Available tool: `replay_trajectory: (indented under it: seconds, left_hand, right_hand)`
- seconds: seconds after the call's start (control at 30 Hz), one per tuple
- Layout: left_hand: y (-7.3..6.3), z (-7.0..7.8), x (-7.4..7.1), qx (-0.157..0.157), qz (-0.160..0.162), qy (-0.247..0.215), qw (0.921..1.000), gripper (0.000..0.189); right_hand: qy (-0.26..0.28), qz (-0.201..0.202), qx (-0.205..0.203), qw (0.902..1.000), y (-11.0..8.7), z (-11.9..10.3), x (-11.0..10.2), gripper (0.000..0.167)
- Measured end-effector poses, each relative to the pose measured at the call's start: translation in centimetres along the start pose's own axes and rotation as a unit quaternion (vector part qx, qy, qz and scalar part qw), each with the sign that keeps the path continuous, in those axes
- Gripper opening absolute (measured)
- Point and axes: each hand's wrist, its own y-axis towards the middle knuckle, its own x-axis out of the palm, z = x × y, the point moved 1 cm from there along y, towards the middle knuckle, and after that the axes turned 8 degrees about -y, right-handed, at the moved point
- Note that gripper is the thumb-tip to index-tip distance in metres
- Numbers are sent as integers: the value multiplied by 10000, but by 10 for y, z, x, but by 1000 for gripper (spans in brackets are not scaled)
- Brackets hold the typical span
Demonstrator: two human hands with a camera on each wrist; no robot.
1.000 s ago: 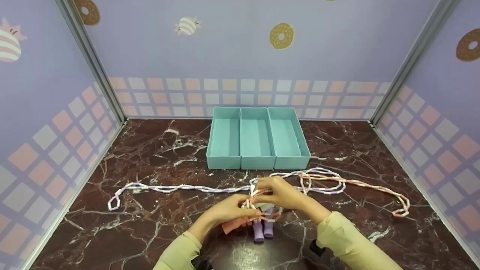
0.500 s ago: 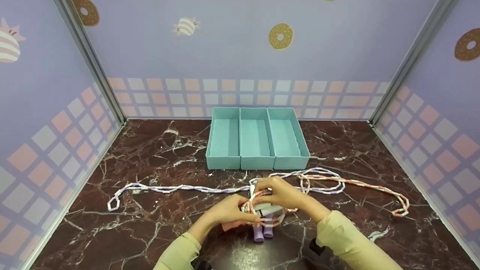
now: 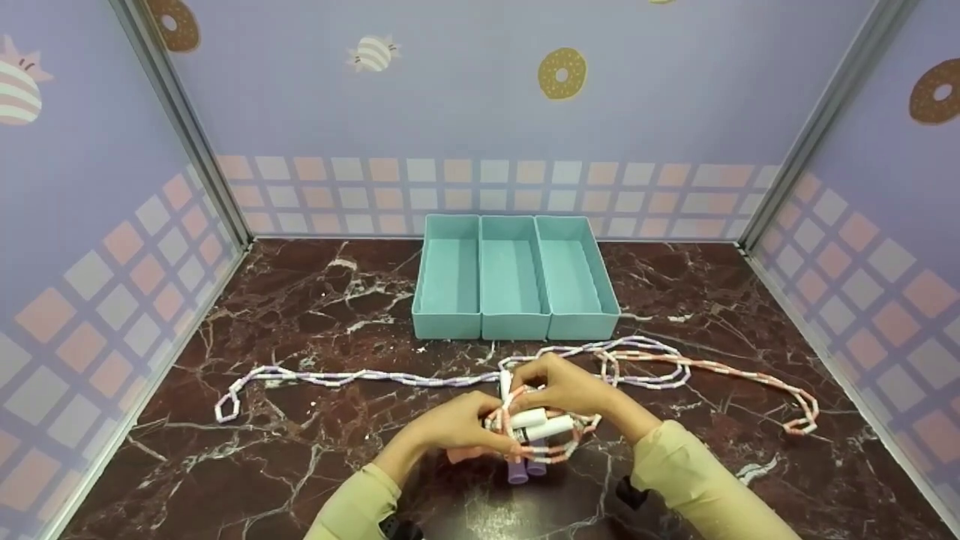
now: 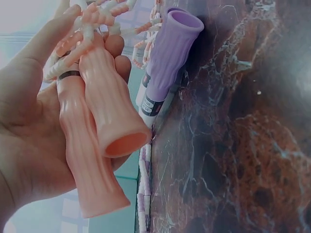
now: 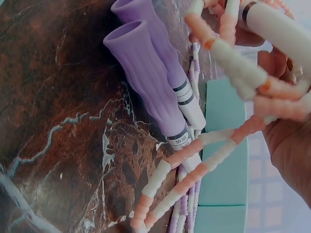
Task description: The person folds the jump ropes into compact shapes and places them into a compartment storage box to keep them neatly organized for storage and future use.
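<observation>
My left hand (image 3: 461, 421) grips the two orange handles (image 4: 109, 97) of a beaded jump rope, their white ends (image 3: 546, 429) pointing right. Orange-and-white beaded rope (image 5: 204, 167) is wound around these handles, and a loop of it hangs to the right of them. Close beside the left hand, my right hand (image 3: 559, 386) pinches a strand of this rope in curled fingers. Beneath both hands, two purple jump rope handles (image 5: 146, 82) with white ends lie side by side on the table, partly hidden in the head view.
Purple-and-white beaded rope (image 3: 330, 379) stretches left across the dark marbled table (image 3: 300, 465) and loops at the right. An orange-and-white stretch of rope (image 3: 720, 366) trails to the far right. Behind stands a teal box (image 3: 448, 327) with three compartments. Patterned walls enclose the table.
The white ends of the orange handles have come into view between my hands. The rope loop has spread right over the purple handles. Both hands have stayed nearly in place.
</observation>
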Motion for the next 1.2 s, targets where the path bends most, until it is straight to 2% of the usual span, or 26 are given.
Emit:
replay_trajectory:
  seconds: [0.23,0.5,0.6,0.7,0.8,0.83,0.93,1.0,1.07,1.13,1.2]
  left_hand:
    - [-2,0,-1,100,-21,-43,9999,25]
    - [-3,3,0,116,107,-672,9976,24]
    - [-3,3,0,134,309,-602,9976,27]
    - [-3,3,0,194,573,-516,9968,28]
    - [-2,2,0,257,825,-531,9948,33]
    - [-2,1,0,286,909,-561,9939,37]
    - [-1,0,-1,315,1160,-581,9911,39]
    - [0,0,-2,354,1339,-541,9889,43]
    - [0,0,-2,390,1525,-441,9865,50]
    - [1,0,-2,421,1665,-465,9840,61]
    - [1,0,-3,444,1786,-564,9813,72]
  right_hand:
    - [397,71,-228,9989,0,6,0,13]
    - [725,544,-6,9959,-1,17,0,15]
    - [915,633,-8,9938,-2,21,2,18]
    - [1116,625,-188,9916,-3,26,4,22]
    - [1171,570,-478,9903,-5,32,4,31]
    - [1121,569,-621,9901,-6,34,4,41]
    - [968,663,-885,9891,-10,40,4,41]
    - [907,783,-925,9885,-12,41,5,37]
    - [857,923,-768,9891,-13,41,6,32]
    - [680,1119,-442,9904,-15,41,8,28]
    - [843,1180,167,9893,-16,42,11,28]
